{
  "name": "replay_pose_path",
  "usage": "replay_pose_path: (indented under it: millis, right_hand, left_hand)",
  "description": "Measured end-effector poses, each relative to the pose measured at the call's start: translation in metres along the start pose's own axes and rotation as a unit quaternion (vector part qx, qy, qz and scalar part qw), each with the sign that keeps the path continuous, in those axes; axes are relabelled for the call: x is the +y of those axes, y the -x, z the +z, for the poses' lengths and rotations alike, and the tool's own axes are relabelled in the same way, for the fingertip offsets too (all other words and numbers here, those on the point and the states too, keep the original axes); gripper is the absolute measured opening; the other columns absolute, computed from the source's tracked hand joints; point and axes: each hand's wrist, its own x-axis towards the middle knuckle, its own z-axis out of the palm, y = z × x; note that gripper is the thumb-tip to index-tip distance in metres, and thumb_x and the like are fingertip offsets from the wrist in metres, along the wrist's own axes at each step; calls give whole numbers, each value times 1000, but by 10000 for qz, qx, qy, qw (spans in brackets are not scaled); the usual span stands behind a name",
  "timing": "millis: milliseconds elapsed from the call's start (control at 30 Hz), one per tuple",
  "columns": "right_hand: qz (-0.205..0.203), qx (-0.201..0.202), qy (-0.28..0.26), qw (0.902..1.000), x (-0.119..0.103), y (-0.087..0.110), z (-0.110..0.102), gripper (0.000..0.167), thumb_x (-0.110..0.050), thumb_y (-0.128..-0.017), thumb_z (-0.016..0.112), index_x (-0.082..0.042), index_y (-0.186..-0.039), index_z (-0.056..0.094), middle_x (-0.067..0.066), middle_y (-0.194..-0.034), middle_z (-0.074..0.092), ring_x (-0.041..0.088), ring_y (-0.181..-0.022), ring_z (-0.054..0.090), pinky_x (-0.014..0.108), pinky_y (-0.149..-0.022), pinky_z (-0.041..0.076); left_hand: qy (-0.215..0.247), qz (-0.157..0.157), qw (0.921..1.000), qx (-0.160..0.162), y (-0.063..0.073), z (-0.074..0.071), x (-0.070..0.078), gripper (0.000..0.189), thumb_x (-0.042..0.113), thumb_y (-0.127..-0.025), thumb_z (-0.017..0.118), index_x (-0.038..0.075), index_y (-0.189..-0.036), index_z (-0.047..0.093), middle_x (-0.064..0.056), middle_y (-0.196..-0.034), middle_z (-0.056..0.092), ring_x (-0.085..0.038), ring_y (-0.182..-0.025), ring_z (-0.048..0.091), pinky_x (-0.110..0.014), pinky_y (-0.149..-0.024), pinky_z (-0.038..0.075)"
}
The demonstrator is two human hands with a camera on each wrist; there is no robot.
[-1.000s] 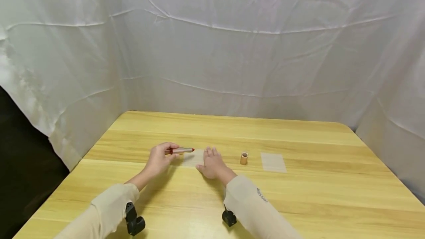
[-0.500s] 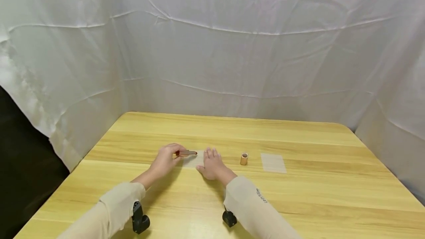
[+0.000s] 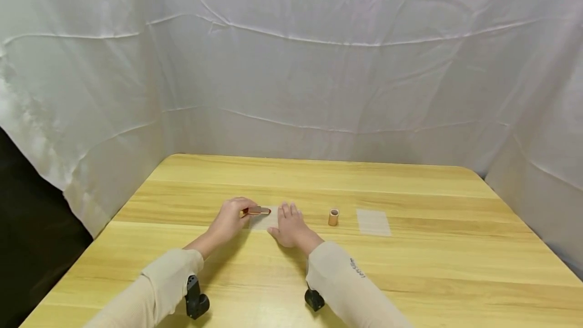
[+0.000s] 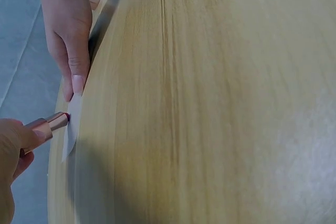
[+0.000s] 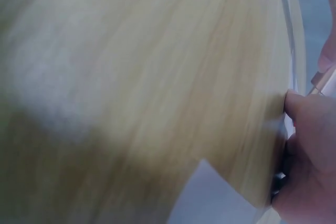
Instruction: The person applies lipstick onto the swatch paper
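My left hand (image 3: 229, 221) pinches an uncapped lipstick (image 3: 258, 210) between thumb and fingers, its red tip pointing right over a white sheet of paper (image 3: 260, 224). In the left wrist view the lipstick (image 4: 51, 125) reaches the paper (image 4: 72, 129) with its tip; firm contact is hard to tell. My right hand (image 3: 291, 228) rests flat on the right part of that sheet, fingers extended, hiding some of it. Right of this hand, the copper-coloured lipstick cap (image 3: 333, 217) stands upright with its hollow end up.
Beyond the cap lies a second white paper square (image 3: 373, 222). The wooden table (image 3: 410, 267) has rounded far corners, and pale cloth (image 3: 291, 85) hangs behind it. A black wrist camera (image 3: 197, 300) sits under the left sleeve, another camera (image 3: 314, 298) under the right.
My left hand has moved right and lowered the lipstick, whose tip is now over the paper. In the last half second it shifted only slightly. My right hand stays in place.
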Motion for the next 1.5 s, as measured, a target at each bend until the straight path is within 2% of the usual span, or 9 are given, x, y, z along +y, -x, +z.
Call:
replay_pose_path:
  millis: [333, 633, 933, 1167, 1500]
  right_hand:
    - [-63, -73, 297, 9995, -1, 1, -2, 69, -42, -99, 35, 5, -146, 15, 20, -155, 10, 36, -143, 6, 44, -118, 12]
    - [-277, 377, -9, 9989, 5, -1, -9, 67, -39, -92, 54, 6, -138, 36, 21, -149, 29, 38, -139, 24, 44, -114, 26]
    - [-508, 369, -212, 9978, 9, 1, -13, 61, -32, -92, 56, 6, -136, 39, 21, -147, 32, 40, -137, 26, 45, -112, 28]
    - [-617, 384, -131, 9973, 10, 2, -14, 56, -30, -93, 56, 5, -134, 43, 22, -146, 34, 42, -136, 28, 46, -112, 29]
    - [-514, 368, 52, 9980, 8, 2, -12, 55, -31, -93, 55, 5, -133, 44, 22, -145, 36, 41, -135, 29, 45, -110, 32]
  left_hand:
    - [-42, -106, 9999, -121, -1, -2, 1, 21, -9, -72, 72, 2, -89, 71, -12, -95, 70, -24, -88, 65, -36, -76, 56]
    - [-39, 112, 9999, -106, -3, -2, 2, 21, -9, -71, 72, 4, -88, 72, -11, -93, 71, -25, -87, 66, -36, -76, 56]
    - [-91, 161, 9997, -140, -3, -4, 0, 20, -8, -71, 72, 3, -88, 72, -11, -92, 71, -23, -85, 66, -34, -73, 56]
    - [-94, 204, 9996, -154, -3, -6, 2, 21, -9, -71, 72, 4, -88, 72, -11, -92, 71, -24, -85, 66, -35, -75, 56]
    - [-695, 718, 9934, -567, -2, -8, 5, 30, -9, -73, 70, 6, -99, 72, -6, -97, 69, -23, -95, 61, -34, -81, 54]
